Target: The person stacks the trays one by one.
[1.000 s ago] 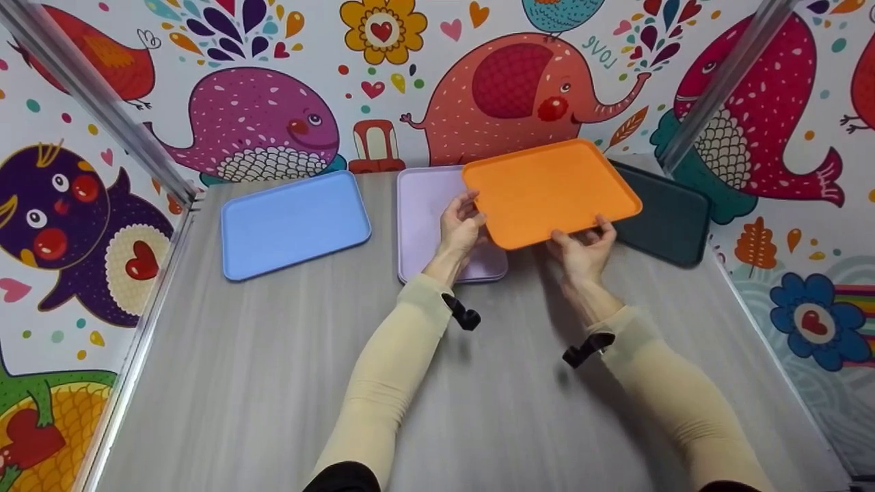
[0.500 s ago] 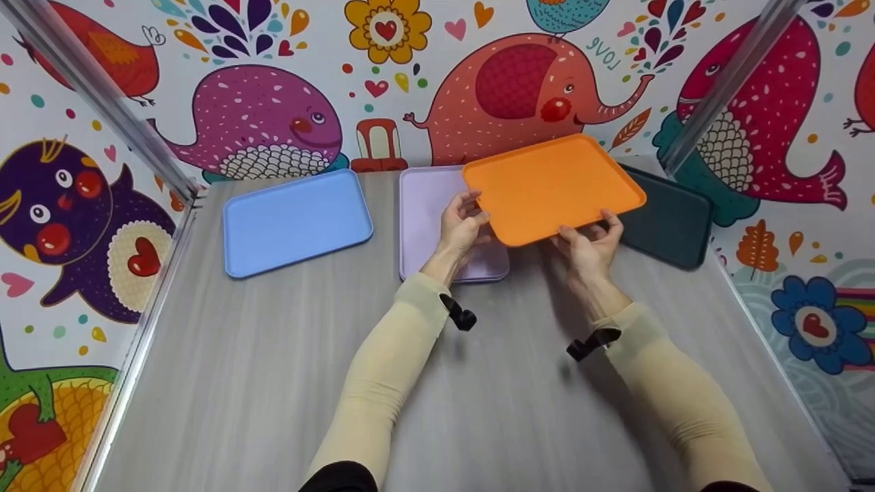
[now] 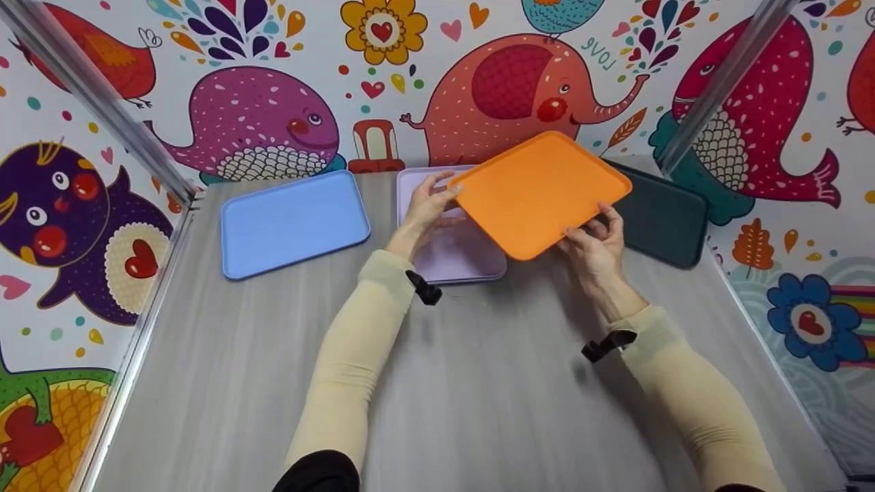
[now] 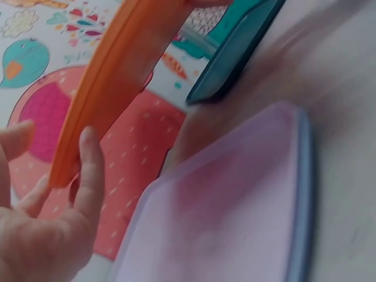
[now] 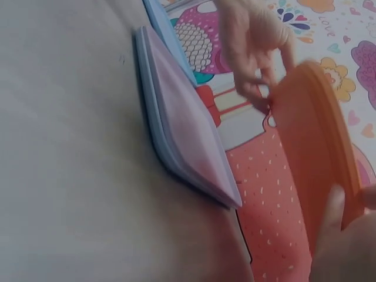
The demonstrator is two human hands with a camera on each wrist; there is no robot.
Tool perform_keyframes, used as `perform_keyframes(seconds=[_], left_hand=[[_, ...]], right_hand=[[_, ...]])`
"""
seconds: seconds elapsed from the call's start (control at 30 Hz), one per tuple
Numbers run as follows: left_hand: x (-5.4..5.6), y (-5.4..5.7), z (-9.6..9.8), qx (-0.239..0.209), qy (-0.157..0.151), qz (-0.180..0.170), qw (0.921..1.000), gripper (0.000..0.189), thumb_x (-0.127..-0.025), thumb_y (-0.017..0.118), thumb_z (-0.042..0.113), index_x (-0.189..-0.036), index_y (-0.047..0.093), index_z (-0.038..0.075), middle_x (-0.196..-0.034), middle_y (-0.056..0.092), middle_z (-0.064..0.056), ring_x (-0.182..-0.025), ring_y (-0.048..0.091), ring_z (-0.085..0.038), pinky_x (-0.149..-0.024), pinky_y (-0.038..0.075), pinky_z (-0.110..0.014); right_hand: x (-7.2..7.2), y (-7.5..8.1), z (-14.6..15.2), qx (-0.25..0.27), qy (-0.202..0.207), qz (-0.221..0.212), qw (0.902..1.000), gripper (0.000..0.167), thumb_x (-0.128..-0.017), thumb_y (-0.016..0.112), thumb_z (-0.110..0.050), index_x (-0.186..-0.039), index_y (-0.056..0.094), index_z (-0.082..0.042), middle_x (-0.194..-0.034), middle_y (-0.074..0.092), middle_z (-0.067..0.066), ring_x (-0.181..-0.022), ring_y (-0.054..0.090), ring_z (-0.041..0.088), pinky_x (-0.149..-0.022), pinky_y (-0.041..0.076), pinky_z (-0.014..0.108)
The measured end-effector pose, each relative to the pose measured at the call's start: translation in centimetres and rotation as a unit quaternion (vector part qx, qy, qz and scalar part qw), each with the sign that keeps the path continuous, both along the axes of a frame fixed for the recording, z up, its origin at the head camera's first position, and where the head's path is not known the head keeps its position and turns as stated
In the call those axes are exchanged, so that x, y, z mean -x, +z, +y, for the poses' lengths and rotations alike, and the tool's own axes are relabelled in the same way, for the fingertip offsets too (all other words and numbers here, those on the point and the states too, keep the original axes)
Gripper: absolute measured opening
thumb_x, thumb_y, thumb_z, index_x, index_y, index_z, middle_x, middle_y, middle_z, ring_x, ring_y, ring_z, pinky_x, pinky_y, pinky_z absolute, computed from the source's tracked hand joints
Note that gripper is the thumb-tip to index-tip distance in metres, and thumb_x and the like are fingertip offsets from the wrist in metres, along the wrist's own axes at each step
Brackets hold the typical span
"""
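Above the table, tilted, is an orange tray (image 3: 543,195), held up between both hands. My left hand (image 3: 429,205) grips its left corner, with the fingers on either side of the rim in the left wrist view. The right hand (image 3: 598,249) holds the front right edge. Ridges along the tray's side (image 4: 88,100) look layered, but I cannot tell whether it is more than one tray. Below it a lilac tray (image 3: 454,256) lies flat, partly hidden, with a blue-grey edge (image 4: 302,194) showing beneath it.
A blue tray (image 3: 295,225) lies at an angle on the left of the grey table (image 3: 478,383). On the right is a dark green tray (image 3: 663,219), partly covered by the orange one. Cartoon-printed walls (image 3: 383,89) and metal posts (image 3: 724,89) stand around the table.
The orange tray has turned, its left corner swinging toward the front and its front corner dropping lower. My left hand has moved left with it; the right hand has shifted slightly right.
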State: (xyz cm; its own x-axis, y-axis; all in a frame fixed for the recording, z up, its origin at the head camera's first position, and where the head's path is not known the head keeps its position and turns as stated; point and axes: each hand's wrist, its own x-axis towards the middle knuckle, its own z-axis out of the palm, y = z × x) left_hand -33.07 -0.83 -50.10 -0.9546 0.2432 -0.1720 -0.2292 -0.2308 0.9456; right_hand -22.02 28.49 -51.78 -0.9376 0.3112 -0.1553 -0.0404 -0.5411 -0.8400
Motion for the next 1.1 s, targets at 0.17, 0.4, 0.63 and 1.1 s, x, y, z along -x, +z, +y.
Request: perform_keyframes(seconds=[0.17, 0.4, 0.63, 1.1], left_hand=[[1.0, 1.2, -2.3, 0.019, -0.055, -0.015, 0.9982, 0.052, -0.112, 0.069, 0.027, -0.161, 0.057, 0.014, -0.146, 0.065, -0.013, -0.096, 0.076, -0.020, -0.077, 0.070, -0.034], [1.7, 2.4, -4.6, 0.042, -0.132, -0.020, 0.9901, 0.051, -0.111, 0.070, 0.035, -0.160, 0.061, 0.024, -0.146, 0.065, -0.012, -0.119, 0.074, -0.032, -0.087, 0.071, -0.039], [1.5, 2.1, -5.3, 0.021, -0.193, -0.024, 0.9807, 0.074, -0.104, 0.078, 0.038, -0.171, 0.047, 0.031, -0.175, 0.047, -0.010, -0.150, 0.061, -0.041, -0.109, 0.065, -0.057], [0.6, 0.7, -5.6, -0.008, -0.198, -0.020, 0.9800, 0.077, -0.101, 0.074, 0.003, -0.170, 0.050, 0.028, -0.145, 0.073, -0.015, -0.112, 0.079, -0.028, -0.080, 0.072, -0.047]], right_hand=[[-0.3, -0.3, 1.0, -0.003, 0.048, 0.037, 0.9982, 0.072, -0.099, 0.064, 0.022, -0.150, 0.044, -0.024, -0.117, 0.068, 0.001, -0.082, 0.078, 0.017, -0.074, 0.068, 0.032], [-0.3, -0.3, 2.3, -0.028, 0.122, 0.058, 0.9905, 0.074, -0.100, 0.063, 0.021, -0.159, 0.042, -0.018, -0.120, 0.074, 0.003, -0.094, 0.080, 0.018, -0.077, 0.070, 0.034], [0.4, -0.3, 3.3, -0.037, 0.199, 0.060, 0.9775, 0.075, -0.102, 0.059, 0.021, -0.164, 0.039, -0.016, -0.130, 0.073, 0.005, -0.109, 0.078, 0.018, -0.088, 0.071, 0.036], [2.4, -0.5, 4.2, -0.043, 0.281, 0.057, 0.9571, 0.076, -0.101, 0.055, 0.024, -0.165, 0.039, -0.012, -0.133, 0.075, 0.007, -0.110, 0.081, 0.022, -0.093, 0.070, 0.037]])
